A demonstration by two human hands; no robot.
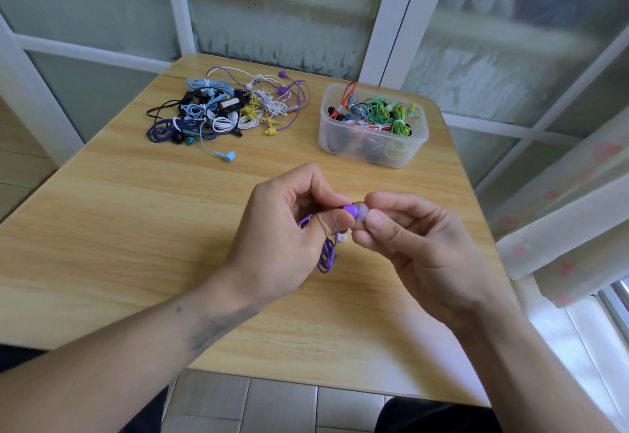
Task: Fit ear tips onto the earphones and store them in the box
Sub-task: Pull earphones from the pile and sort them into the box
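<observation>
Forearms are reaching in from the near edge of the table (143, 228), bringing both hands together over its middle. The left hand (282, 228) is pinching a purple earbud (350, 210) between thumb and curled fingers, its nozzle pointing right, presumably so the bud is staying steady while the tip goes on. Purple cord (327, 255) is hanging in loops below that hand, just clear of the work. The right hand (418, 245) is pinching a pale, translucent tip (363, 215) between thumb and forefinger, the other fingers loosely curled, and is pressing it against the bud. Whether the tip is seated or only touching, I cannot tell (the fingers are hiding the joint). A small white piece (343, 237) is showing just under the left thumb; it may be the second bud or another tip.

Well beyond the left hand, a pile (221, 109) of tangled earphones is lying on the table, probably waiting for tips. Beyond the right hand, a clear box (372, 126) is sitting open and holding bundled sets, likely those already done. Keeping it on that side should be making the drop-off easy for the right hand.
</observation>
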